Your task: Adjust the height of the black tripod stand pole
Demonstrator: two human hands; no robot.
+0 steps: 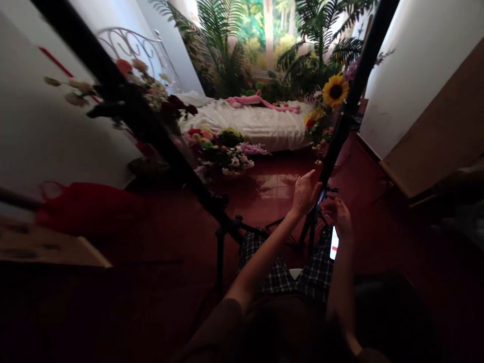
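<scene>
My left hand (305, 194) is beside the right-hand black stand (340, 131), palm towards the pole, fingers stretched out and apart. Just across the pole, my right hand (340, 216) is raised with its fingers bent loosely; I see nothing held in it. A small bluish glow shows between the two hands, too little to name. Below my right wrist lies a phone (333, 244) with a lit white screen, partly hidden by the forearm, against my checked trousers (264, 259).
Another black stand (162, 136) slants up on the left. Ahead are a bed with a white sheet (276, 128), a pink plush toy (260, 102), bunches of flowers (227, 151), a sunflower (336, 91) and palm leaves (223, 30). A red bag (91, 206) lies at left on the dark floor.
</scene>
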